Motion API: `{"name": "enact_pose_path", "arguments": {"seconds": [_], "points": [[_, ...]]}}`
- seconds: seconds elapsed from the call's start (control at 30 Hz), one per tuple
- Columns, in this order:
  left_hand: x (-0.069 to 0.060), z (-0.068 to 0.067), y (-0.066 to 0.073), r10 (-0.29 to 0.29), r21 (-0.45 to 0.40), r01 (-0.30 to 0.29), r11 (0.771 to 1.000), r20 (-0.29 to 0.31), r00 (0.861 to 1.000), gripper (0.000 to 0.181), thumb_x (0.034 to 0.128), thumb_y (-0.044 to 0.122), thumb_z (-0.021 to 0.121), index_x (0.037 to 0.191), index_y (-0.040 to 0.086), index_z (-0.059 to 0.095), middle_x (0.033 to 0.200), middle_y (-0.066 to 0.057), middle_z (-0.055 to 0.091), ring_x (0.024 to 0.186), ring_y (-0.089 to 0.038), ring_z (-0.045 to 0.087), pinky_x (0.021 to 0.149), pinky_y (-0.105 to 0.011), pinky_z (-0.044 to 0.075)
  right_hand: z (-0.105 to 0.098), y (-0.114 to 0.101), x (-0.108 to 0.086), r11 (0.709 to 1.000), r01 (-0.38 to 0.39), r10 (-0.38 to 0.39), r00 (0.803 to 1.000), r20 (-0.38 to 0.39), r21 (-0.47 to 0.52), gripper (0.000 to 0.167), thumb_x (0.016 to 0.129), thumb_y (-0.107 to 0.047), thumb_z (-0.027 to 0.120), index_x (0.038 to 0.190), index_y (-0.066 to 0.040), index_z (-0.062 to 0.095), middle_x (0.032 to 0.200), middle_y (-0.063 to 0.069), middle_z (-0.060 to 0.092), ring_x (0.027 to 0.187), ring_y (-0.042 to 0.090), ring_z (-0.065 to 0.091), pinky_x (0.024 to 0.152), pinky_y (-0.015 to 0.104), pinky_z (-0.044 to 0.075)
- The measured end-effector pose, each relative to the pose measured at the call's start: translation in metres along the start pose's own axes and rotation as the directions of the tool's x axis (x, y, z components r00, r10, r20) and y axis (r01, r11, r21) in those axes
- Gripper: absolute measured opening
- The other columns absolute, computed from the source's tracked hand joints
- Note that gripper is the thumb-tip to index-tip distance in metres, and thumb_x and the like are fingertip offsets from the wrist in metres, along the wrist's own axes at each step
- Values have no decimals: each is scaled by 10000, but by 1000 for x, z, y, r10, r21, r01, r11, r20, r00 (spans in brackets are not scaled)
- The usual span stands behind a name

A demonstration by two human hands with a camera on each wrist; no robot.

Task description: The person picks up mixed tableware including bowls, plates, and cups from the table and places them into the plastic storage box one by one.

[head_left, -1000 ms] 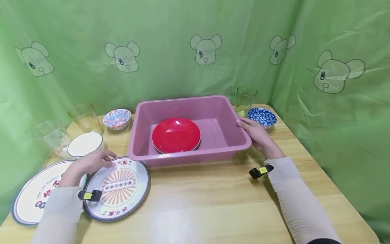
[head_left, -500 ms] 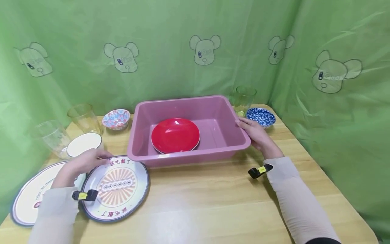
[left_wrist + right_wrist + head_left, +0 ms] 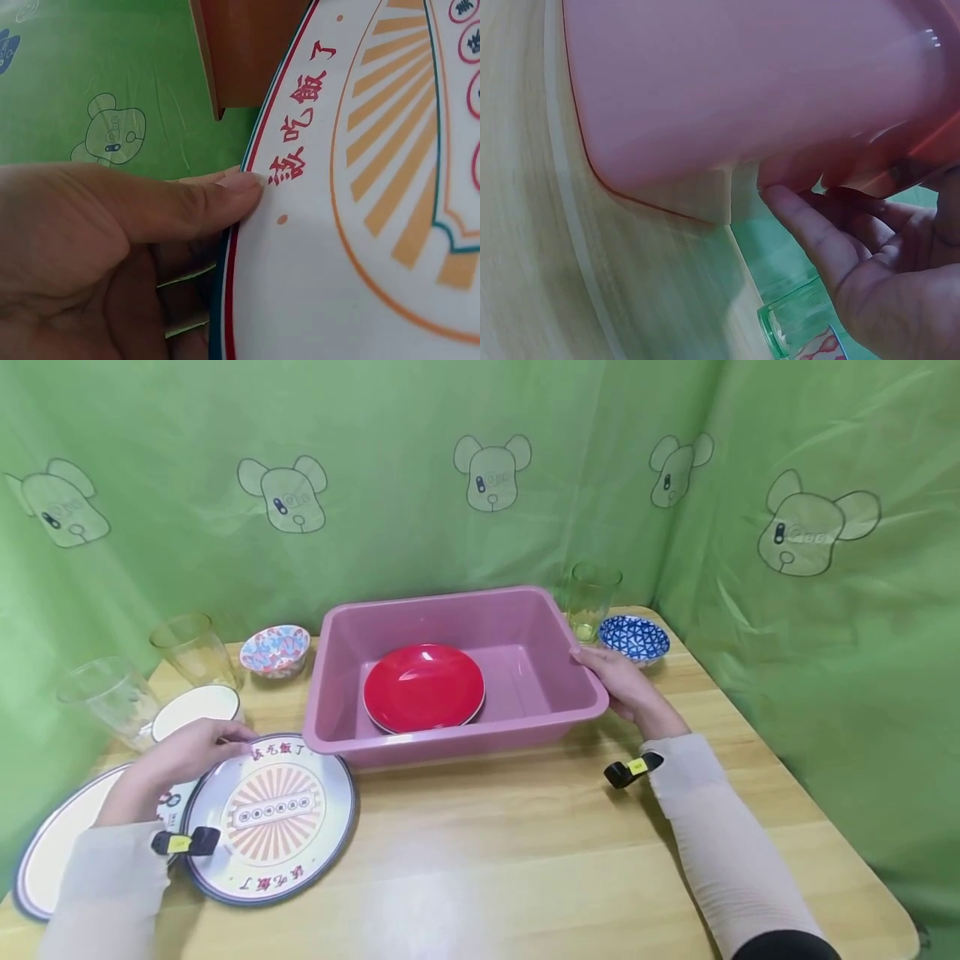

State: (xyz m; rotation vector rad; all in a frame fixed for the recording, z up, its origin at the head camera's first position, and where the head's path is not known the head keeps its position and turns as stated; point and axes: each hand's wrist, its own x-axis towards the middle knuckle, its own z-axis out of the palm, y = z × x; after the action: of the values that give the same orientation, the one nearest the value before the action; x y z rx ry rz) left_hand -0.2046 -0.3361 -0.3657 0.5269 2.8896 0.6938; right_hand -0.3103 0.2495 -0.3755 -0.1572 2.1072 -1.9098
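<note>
My left hand (image 3: pixel 183 752) pinches the upper left rim of a large white plate (image 3: pixel 273 814) with a blue edge, red characters and an orange ray pattern. In the left wrist view the thumb lies over the rim of the plate (image 3: pixel 300 247), and the other fingers are partly hidden beneath it. My right hand (image 3: pixel 630 689) grips the right rim of a pink plastic basin (image 3: pixel 450 745). The right wrist view has the basin wall (image 3: pixel 742 90) with the fingers of my right hand (image 3: pixel 885 277) at its edge. Inside the basin lies a red plate (image 3: pixel 423 687).
Another large white plate (image 3: pixel 63 852) lies at left, partly under my forearm. Behind it are a white cup (image 3: pixel 197 712), a clear glass (image 3: pixel 112 702), an amber glass (image 3: pixel 195 652) and a patterned bowl (image 3: pixel 275 650). Right of the basin stand a green glass (image 3: pixel 592 602) and a blue-patterned bowl (image 3: pixel 633 637).
My left hand has moved left, from over the white plate to its rim, and the plate has shifted slightly left with it. The right hand stays on the basin. The head view has shifted a little.
</note>
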Motion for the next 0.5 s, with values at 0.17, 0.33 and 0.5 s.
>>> {"name": "enact_pose_path", "arguments": {"seconds": [0.17,0.33,0.5], "points": [[-1,-9,1,20,-13,-20,1000,30,999,153,922,30,628,1047,-44,678,942,-77,704,906,-256,643,789,-307,509,-3,0,0,1000,-7,7,1000,7,4,588,1032,-370,484,1459,22,390,1302,284,540,977,266,681,812,370,584],[-7,-16,5,42,-6,-42,999,24,999,119,928,20,621,1031,-17,667,953,-67,704,907,-220,637,776,-264,513,-1,0,1,1000,4,-4,1000,11,20,588,1029,-374,488,1463,10,393,1354,310,487,1021,294,667,839,388,575],[-13,-20,8,43,-2,-43,999,36,998,142,941,22,605,1062,-37,648,968,-103,707,924,-274,657,784,-262,521,0,2,1,999,-1,1,1000,3,36,582,1026,-366,500,1444,31,412,1330,314,506,991,281,679,827,383,579]]}}
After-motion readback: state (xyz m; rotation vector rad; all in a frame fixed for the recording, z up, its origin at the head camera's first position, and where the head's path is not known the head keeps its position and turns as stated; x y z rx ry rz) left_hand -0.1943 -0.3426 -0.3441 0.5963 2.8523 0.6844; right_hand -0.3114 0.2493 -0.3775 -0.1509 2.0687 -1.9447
